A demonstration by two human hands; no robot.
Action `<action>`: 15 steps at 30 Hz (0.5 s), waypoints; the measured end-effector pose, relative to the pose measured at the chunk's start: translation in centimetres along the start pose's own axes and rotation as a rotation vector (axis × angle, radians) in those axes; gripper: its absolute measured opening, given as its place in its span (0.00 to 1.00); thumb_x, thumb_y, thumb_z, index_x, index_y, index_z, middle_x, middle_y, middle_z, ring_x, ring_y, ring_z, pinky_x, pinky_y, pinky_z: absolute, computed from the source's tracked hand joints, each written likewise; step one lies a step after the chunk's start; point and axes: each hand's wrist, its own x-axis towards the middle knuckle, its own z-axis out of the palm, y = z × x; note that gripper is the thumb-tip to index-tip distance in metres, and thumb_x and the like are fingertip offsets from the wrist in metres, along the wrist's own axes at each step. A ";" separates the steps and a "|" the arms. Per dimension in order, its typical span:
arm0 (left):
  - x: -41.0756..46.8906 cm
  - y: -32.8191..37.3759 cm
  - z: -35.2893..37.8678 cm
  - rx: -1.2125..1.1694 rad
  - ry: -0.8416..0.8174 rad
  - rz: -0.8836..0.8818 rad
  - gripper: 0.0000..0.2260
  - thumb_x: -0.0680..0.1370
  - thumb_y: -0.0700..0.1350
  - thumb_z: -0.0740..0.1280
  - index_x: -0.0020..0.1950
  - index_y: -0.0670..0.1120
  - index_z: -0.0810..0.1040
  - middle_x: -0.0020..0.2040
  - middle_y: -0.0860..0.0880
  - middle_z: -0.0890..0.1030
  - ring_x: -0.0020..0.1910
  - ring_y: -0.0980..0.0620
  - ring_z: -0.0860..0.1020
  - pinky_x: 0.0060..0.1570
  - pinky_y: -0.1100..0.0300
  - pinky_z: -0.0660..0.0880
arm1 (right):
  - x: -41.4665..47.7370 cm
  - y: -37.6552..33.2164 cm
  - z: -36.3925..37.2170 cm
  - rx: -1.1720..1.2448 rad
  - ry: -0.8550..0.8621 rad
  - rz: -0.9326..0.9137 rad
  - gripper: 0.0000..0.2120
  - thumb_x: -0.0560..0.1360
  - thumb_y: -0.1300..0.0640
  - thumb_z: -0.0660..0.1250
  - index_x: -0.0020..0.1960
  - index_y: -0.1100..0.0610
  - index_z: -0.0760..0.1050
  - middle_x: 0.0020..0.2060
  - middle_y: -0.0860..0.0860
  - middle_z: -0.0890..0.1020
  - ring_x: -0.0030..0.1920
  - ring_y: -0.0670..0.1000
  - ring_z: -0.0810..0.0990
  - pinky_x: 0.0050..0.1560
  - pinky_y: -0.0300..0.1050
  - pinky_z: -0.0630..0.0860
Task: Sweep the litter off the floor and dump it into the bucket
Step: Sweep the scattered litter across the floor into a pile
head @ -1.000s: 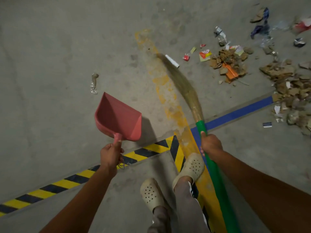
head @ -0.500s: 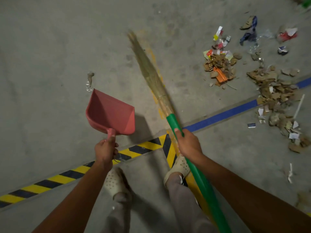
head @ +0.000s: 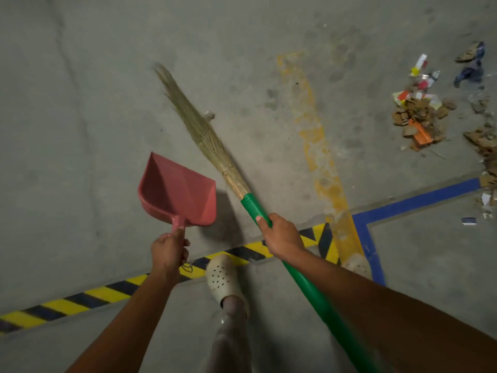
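Observation:
My left hand (head: 169, 247) grips the handle of a red dustpan (head: 178, 192), held above the concrete floor with its mouth pointing away from me. My right hand (head: 282, 235) grips the green handle of a straw broom (head: 199, 127); its bristles angle up and to the left, past the dustpan. A small clear wrapper (head: 209, 115) lies on the floor just right of the bristles. A heap of litter (head: 416, 117) of cardboard scraps, wrappers and an orange piece lies far right. No bucket is in view.
A yellow-and-black hazard stripe (head: 80, 300) crosses the floor under my arms and meets a blue line (head: 419, 200) and a worn yellow line (head: 314, 135). My foot in a beige clog (head: 223, 281) stands on the stripe. More scraps (head: 484, 146) spread along the right edge.
The broom has swung from the litter heap on the right over to the left, beside the dustpan. I have stepped left, so the litter heap now sits further right in view.

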 end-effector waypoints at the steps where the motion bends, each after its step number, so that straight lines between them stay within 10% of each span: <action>1: 0.9 0.0 -1.3 0.011 0.014 0.003 0.09 0.81 0.43 0.64 0.45 0.38 0.73 0.37 0.40 0.75 0.19 0.53 0.66 0.19 0.66 0.59 | 0.6 -1.0 1.1 -0.014 -0.023 0.007 0.23 0.82 0.38 0.55 0.54 0.57 0.76 0.51 0.62 0.83 0.52 0.64 0.81 0.49 0.52 0.76; 8: 5.3 0.7 -5.7 0.042 0.049 0.015 0.11 0.81 0.46 0.65 0.45 0.39 0.73 0.37 0.41 0.75 0.20 0.53 0.66 0.20 0.65 0.59 | 4.6 -1.9 3.2 0.216 -0.068 0.276 0.25 0.83 0.41 0.58 0.50 0.63 0.76 0.35 0.60 0.83 0.28 0.57 0.80 0.33 0.48 0.80; 15: 5.5 2.4 -2.4 0.090 -0.030 0.032 0.15 0.80 0.50 0.68 0.45 0.38 0.74 0.36 0.41 0.75 0.21 0.52 0.66 0.19 0.63 0.60 | 4.2 3.9 -1.4 0.673 0.255 0.561 0.25 0.85 0.44 0.57 0.42 0.64 0.73 0.30 0.59 0.77 0.26 0.56 0.75 0.29 0.47 0.74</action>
